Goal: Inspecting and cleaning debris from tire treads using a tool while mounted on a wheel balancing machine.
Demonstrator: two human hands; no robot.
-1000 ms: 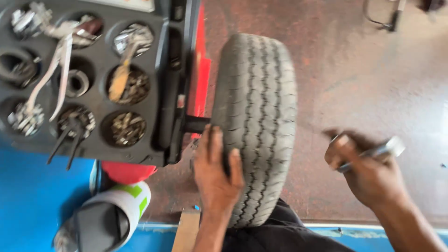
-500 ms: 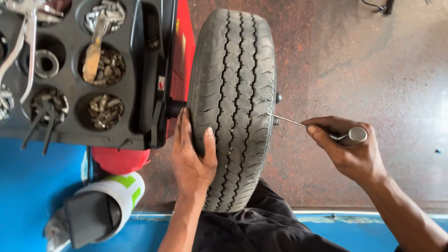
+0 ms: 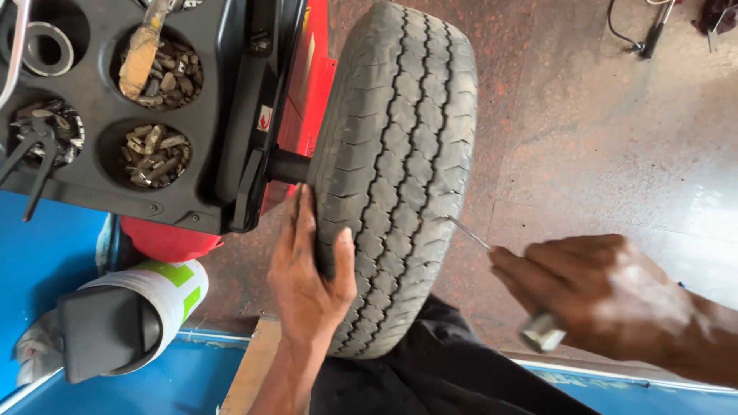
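A worn grey tyre point(image 3: 400, 154) stands upright on the shaft of a red and black wheel machine point(image 3: 304, 84). My left hand point(image 3: 307, 273) grips the tyre's near left edge, thumb across the tread. My right hand point(image 3: 607, 296) holds a thin metal pick tool point(image 3: 542, 330) with a silver handle end. Its slender tip point(image 3: 460, 227) touches the tyre's right shoulder.
The machine's black tray point(image 3: 100, 100) has round wells with metal weights point(image 3: 154, 154), a ring and pliers point(image 3: 31, 150). A white and green container point(image 3: 154, 300) lies below it. Blue floor edges point(image 3: 46, 253) sit left and front. A cable and tool point(image 3: 649, 31) lie far right on the reddish floor.
The camera has moved closer. My right hand brought the pick tool from the open air to the tyre's right side. My left hand stays on the tread.
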